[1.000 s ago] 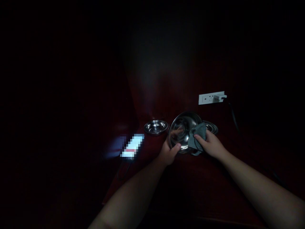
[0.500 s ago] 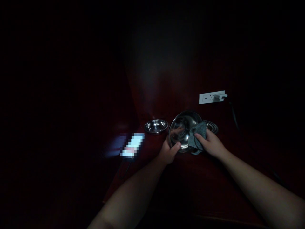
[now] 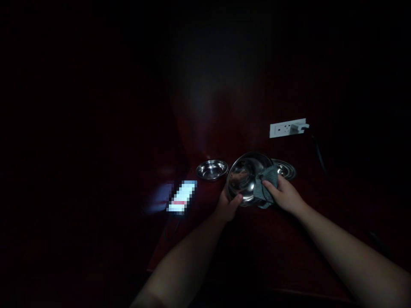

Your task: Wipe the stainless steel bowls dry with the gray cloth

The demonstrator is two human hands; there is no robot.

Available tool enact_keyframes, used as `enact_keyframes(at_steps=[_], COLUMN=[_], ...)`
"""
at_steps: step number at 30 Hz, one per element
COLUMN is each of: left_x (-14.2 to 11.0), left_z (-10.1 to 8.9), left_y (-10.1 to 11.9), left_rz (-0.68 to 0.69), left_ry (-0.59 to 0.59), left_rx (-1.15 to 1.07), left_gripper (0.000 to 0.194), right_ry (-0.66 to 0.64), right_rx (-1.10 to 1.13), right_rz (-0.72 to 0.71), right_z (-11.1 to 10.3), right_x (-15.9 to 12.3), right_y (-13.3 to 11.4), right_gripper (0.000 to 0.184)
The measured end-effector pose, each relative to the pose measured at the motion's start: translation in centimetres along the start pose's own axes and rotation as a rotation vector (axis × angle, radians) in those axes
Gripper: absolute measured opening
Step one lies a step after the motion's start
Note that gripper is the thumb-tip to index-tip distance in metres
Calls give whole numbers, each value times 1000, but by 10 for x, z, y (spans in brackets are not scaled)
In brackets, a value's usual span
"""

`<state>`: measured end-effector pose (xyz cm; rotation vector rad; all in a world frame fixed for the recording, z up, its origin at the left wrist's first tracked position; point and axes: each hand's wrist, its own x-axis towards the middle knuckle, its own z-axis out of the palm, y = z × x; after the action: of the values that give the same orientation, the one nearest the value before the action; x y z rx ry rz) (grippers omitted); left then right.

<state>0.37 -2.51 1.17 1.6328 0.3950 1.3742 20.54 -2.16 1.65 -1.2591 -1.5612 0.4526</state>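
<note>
In a very dark room, my left hand (image 3: 228, 206) grips the near left rim of a shiny steel bowl (image 3: 244, 179), tilted so its inside faces me. My right hand (image 3: 284, 195) presses a grey-green cloth (image 3: 265, 188) against the bowl's right rim, fingers closed on the cloth. Both forearms reach in from the bottom of the view over a dark red wooden table (image 3: 282, 252).
A small steel dish (image 3: 212, 169) sits left of the bowl and another steel dish (image 3: 285, 168) lies behind my right hand. A lit phone screen (image 3: 181, 196) glows on the table's left edge. A white wall socket (image 3: 287, 127) with a plug and dark cable is behind.
Hands, bowl and cloth keep almost the same pose. The view has shifted slightly, so everything sits a little to the right.
</note>
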Motion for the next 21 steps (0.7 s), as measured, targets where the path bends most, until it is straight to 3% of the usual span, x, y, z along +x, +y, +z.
enact_keyframes(at_steps=[9, 21], left_x=[-7, -10], left_z=[-4, -6], left_y=[-8, -9], left_rz=[-86, -68], left_ry=[56, 119], left_rx=[31, 112], left_gripper=[68, 59], right_ry=[-5, -23], right_rx=[5, 27], right_rz=[-30, -61], right_z=[3, 4], right_x=[-1, -1], right_y=[0, -1], right_gripper=[29, 32])
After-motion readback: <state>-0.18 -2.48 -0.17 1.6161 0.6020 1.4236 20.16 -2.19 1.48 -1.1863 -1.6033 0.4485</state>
